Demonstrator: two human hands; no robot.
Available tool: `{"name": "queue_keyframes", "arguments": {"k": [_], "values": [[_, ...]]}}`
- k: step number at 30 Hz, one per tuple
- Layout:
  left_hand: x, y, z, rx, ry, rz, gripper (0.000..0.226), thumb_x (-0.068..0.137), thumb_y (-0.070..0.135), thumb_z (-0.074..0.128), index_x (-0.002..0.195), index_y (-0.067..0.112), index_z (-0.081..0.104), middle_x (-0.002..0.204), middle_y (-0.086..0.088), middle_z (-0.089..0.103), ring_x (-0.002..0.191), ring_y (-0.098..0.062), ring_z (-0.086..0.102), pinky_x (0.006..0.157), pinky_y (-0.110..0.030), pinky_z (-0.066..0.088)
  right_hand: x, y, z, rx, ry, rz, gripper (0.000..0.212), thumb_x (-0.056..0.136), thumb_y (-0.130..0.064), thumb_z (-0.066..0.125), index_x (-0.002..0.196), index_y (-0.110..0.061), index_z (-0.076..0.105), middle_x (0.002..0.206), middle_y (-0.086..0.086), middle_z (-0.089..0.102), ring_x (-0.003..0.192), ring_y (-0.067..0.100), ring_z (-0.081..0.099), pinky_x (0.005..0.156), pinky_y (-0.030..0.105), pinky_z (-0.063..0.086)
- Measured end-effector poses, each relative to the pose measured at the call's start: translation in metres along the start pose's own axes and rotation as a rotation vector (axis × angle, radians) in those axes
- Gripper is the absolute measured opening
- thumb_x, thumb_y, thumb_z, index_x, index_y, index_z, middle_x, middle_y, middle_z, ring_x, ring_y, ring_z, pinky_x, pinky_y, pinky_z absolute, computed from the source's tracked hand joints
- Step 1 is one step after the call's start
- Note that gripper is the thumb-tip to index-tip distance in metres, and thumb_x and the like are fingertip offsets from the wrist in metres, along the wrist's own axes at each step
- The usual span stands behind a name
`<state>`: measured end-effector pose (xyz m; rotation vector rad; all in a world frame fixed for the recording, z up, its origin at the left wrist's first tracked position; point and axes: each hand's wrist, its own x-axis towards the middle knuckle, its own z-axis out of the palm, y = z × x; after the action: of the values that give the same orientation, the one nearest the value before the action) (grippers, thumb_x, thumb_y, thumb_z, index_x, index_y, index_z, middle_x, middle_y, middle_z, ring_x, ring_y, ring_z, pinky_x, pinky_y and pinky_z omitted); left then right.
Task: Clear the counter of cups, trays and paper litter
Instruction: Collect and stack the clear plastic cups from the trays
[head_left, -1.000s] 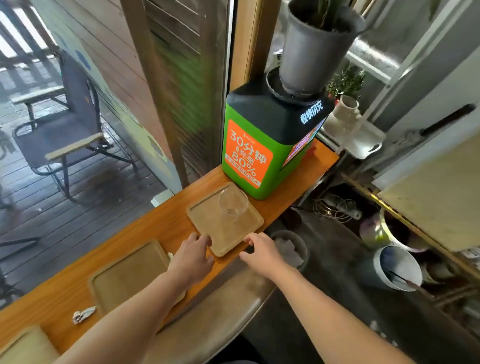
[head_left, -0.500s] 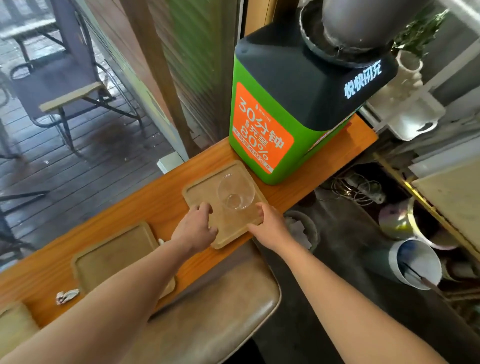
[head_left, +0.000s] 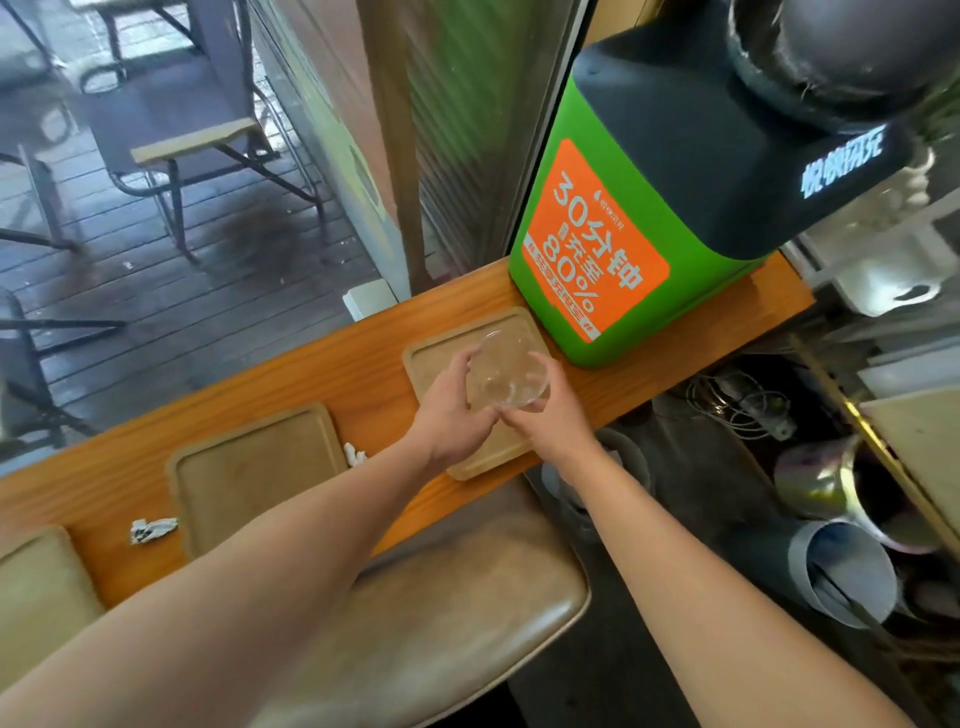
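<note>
1. Both hands have left the tray's (head_left: 498, 457) edge and now close around the clear cup (head_left: 511, 375).
2. Left hand (head_left: 453, 410) and right hand (head_left: 551, 418) clasp it over the tray, beside the green box (head_left: 613, 260); see-through, round-rimmed, seemingly empty.

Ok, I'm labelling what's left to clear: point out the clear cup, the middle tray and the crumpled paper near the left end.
clear cup (head_left: 511, 375): head view, on its see-through bottom.
middle tray (head_left: 254, 475): head view, on its bare flat centre.
crumpled paper (head_left: 152, 529): head view, on the wad's middle.
</note>
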<state>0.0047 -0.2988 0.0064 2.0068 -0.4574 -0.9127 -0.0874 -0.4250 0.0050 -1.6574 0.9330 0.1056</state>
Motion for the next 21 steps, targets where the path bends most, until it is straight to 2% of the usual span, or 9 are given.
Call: {"name": "queue_keyframes", "arguments": {"k": [4,6,9,14,16,17,19,21], "values": [[-0.023,-0.002,-0.02,-0.018,0.021,0.008,0.079,0.082,0.032,0.077,0.147,0.035,0.031,0.149,0.002,0.044,0.128,-0.023,0.051,0.105,-0.048,0.046,-0.022,-0.012,0.012,-0.011,-0.022,-0.033,0.085,0.079,-0.024,0.083,0.147,-0.034,0.035,0.146,0.0,0.046,0.112,0.012,0.054,0.07,0.013,0.044],[-0.04,-0.002,-0.033,-0.043,0.049,0.029,0.077,0.08,0.034,0.078,0.144,0.033,0.034,0.146,0.001,0.047,0.129,-0.021,0.049,0.105,-0.045,0.047,-0.037,-0.024,0.02,-0.02,-0.039,-0.051,0.082,0.079,-0.024,0.083,0.146,-0.035,0.036,0.145,0.0,0.047,0.116,0.014,0.053,0.073,0.016,0.046],[-0.067,-0.003,-0.058,-0.081,0.105,0.093,0.069,0.077,0.033,0.08,0.134,0.028,0.041,0.13,0.006,0.056,0.12,-0.015,0.055,0.091,-0.028,0.051,-0.061,-0.045,0.037,-0.001,-0.077,-0.078,0.081,0.076,-0.025,0.085,0.142,-0.037,0.04,0.141,-0.001,0.048,0.125,0.02,0.05,0.093,0.032,0.05],[-0.128,-0.01,-0.117,-0.166,0.241,0.178,0.065,0.07,0.043,0.084,0.122,0.03,0.047,0.116,0.019,0.059,0.107,-0.001,0.059,0.088,-0.028,0.054,-0.099,-0.087,0.085,0.023,-0.158,-0.168,0.074,0.068,-0.029,0.09,0.129,-0.04,0.05,0.128,-0.009,0.056,0.123,0.015,0.053,0.097,0.042,0.053],[-0.157,-0.018,-0.144,-0.177,0.304,0.22,0.063,0.071,0.042,0.084,0.121,0.032,0.047,0.116,0.022,0.058,0.106,0.005,0.058,0.087,-0.024,0.052,-0.114,-0.103,0.113,0.023,-0.203,-0.227,0.068,0.064,-0.025,0.092,0.118,-0.044,0.055,0.121,-0.012,0.061,0.116,0.01,0.059,0.094,0.04,0.056],[-0.172,-0.025,-0.158,-0.182,0.337,0.23,0.061,0.072,0.04,0.084,0.12,0.032,0.047,0.116,0.022,0.058,0.105,0.008,0.057,0.087,-0.022,0.052,-0.123,-0.111,0.128,0.014,-0.219,-0.261,0.067,0.062,-0.024,0.092,0.115,-0.044,0.057,0.118,-0.014,0.064,0.112,0.007,0.061,0.089,0.034,0.058],[-0.199,-0.039,-0.183,-0.197,0.401,0.227,0.058,0.074,0.032,0.084,0.119,0.032,0.048,0.114,0.021,0.059,0.105,0.007,0.058,0.089,-0.026,0.054,-0.139,-0.125,0.158,-0.021,-0.246,-0.323,0.068,0.06,-0.022,0.094,0.115,-0.042,0.059,0.115,-0.013,0.067,0.105,0.002,0.065,0.081,0.024,0.057],[-0.226,-0.056,-0.208,-0.205,0.464,0.219,0.057,0.075,0.025,0.085,0.119,0.028,0.048,0.114,0.017,0.059,0.106,0.001,0.06,0.093,-0.034,0.055,-0.155,-0.138,0.191,-0.06,-0.294,-0.361,0.07,0.062,-0.023,0.094,0.12,-0.036,0.058,0.117,-0.01,0.067,0.107,0.006,0.065,0.084,0.027,0.057]]}}
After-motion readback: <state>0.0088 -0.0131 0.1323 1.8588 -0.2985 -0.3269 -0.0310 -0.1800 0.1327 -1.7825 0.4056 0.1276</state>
